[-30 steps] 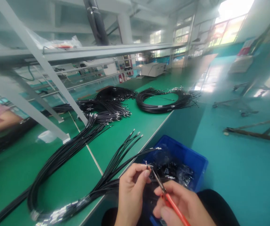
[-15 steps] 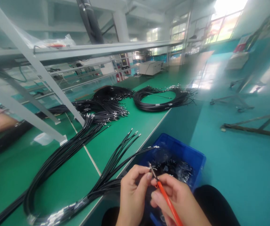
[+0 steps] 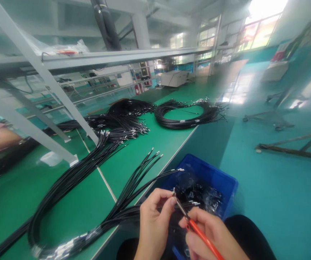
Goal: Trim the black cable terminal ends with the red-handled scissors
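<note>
My left hand (image 3: 155, 220) is closed in a pinch, with thumb and forefinger on the small pale end of what looks like a black cable. Wrapped by my right hand (image 3: 206, 231) is an orange-handled tool (image 3: 202, 233) with a slim metal shaft. Its tip meets the pinched end; its exact kind is unclear. Passing behind my left hand is a bundle of black cables (image 3: 120, 215) with clear wrapping, and several loose cable ends (image 3: 155, 155) with light tips fan out above it.
A blue bin (image 3: 215, 169) holding dark parts and clear bags sits below the bench edge. On the green bench (image 3: 133, 159) lie a coiled cable bundle (image 3: 182, 122) and more cables (image 3: 130, 108). White shelf posts (image 3: 52, 81) rise at left, near another person's arm (image 3: 0, 141).
My right hand has shifted slightly right and down, drawing back along the tool's line and showing more of the metal shaft. My left hand stays nearly in place.
</note>
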A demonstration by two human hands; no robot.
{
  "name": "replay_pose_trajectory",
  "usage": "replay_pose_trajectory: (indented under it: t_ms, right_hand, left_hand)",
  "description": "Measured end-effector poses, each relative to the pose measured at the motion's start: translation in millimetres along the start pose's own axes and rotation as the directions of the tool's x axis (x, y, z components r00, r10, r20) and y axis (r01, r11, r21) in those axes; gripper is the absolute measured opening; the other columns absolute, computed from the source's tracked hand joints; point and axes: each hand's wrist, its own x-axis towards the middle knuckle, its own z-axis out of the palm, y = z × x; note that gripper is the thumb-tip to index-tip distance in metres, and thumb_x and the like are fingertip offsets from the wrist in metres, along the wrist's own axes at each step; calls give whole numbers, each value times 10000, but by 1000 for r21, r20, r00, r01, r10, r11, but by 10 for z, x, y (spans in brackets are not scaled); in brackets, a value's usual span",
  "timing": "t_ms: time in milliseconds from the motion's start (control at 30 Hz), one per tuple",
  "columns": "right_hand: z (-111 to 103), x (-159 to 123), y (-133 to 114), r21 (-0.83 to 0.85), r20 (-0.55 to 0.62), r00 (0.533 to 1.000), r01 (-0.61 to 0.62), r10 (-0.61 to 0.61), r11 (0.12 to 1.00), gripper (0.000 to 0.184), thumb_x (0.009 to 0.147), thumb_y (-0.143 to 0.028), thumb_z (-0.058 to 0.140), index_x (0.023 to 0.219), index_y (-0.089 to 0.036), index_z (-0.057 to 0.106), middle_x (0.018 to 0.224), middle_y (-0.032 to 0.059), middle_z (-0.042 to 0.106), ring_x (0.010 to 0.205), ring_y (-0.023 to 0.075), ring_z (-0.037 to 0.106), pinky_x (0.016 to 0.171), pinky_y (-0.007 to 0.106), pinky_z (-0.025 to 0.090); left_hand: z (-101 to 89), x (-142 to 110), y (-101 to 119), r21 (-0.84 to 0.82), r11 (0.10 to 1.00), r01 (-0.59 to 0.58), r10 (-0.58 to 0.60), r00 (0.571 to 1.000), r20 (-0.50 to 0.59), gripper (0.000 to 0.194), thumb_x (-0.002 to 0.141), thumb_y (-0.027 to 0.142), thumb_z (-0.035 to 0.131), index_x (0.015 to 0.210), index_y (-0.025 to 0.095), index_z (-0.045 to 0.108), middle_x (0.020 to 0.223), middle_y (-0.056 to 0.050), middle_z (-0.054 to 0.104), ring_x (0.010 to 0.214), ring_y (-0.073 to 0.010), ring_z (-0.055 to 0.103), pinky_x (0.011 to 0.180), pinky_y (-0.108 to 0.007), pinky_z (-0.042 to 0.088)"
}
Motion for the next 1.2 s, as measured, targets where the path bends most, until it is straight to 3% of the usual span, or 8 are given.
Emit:
replay_pose_trajectory:
  t_ms: [100, 367, 533, 667, 767, 900, 967, 1200]
  right_hand:
    - [-4, -3, -20, -56, 4, 999, -46, 46, 997, 220, 700, -275, 647, 817, -147, 511, 502, -38, 563, 364, 23, 400, 363, 134, 251]
    - [-49, 59, -14, -4, 79, 997, 18, -18, 1000, 392, 712, -459, 654, 862, -149, 467, 531, -20, 591, 272, -13, 325, 313, 115, 255]
    - [-54, 66, -22, -38, 62, 998, -12, 14, 999, 338, 720, -412, 647, 850, -152, 474, 517, -25, 592, 289, -1, 349, 333, 126, 273]
    - [-59, 49, 66, -81, 2, 1000, -19, 19, 997, 190, 679, -233, 656, 771, -159, 508, 488, -61, 534, 379, 37, 427, 405, 152, 314]
    - [-78, 40, 163, -46, -109, 987, 118, -122, 992, 190, 602, -139, 672, 747, -165, 552, 536, -73, 509, 461, 54, 435, 457, 168, 339]
    - [-79, 66, 144, -25, -431, 841, 350, -326, 937, 307, 593, -187, 700, 862, -214, 554, 625, -47, 591, 576, 108, 541, 564, 205, 433]
    - [-58, 88, 69, -6, -501, 791, 403, -351, 915, 325, 618, -245, 706, 898, -226, 540, 689, -28, 632, 621, 122, 577, 595, 213, 456]
    - [-25, 206, -66, 51, -480, 817, 388, -318, 920, 346, 629, -306, 746, 882, -212, 528, 596, -70, 569, 514, 90, 532, 485, 173, 429]
  left_hand:
    - [16, -10, 4, 20, 1000, -15, 15, 1000, 12, 49, 763, 203, 609, 738, 172, 638, 661, 3, 622, 613, -136, 573, 592, -220, 458]
    - [14, -14, 11, 63, 997, -45, 43, 998, 39, 78, 777, 219, 599, 725, 173, 636, 670, -4, 632, 625, -145, 586, 605, -228, 464]
    - [32, -7, -13, 102, 993, -65, 61, 997, 38, 87, 785, 216, 584, 729, 173, 635, 668, -5, 631, 622, -149, 586, 599, -232, 459]
    - [41, 4, -27, 140, 986, -91, 89, 996, 18, 89, 791, 211, 572, 734, 177, 632, 667, -1, 621, 617, -149, 583, 594, -234, 454]
    - [41, 14, -21, 199, 970, -138, 139, 990, 8, 68, 786, 206, 581, 744, 181, 629, 684, 0, 624, 637, -153, 587, 608, -239, 452]
    - [70, -4, 11, 283, 938, -201, 199, 979, 37, 71, 786, 189, 580, 722, 182, 610, 671, 7, 602, 620, -142, 572, 589, -229, 439]
    - [97, -25, 23, 322, 919, -227, 218, 974, 65, 82, 794, 182, 569, 717, 182, 596, 665, 9, 585, 611, -136, 567, 575, -222, 429]
    - [171, -110, -6, 554, 756, -349, 321, 935, 152, 164, 839, 180, 497, 689, 190, 565, 656, -6, 541, 580, -133, 533, 527, -218, 383]
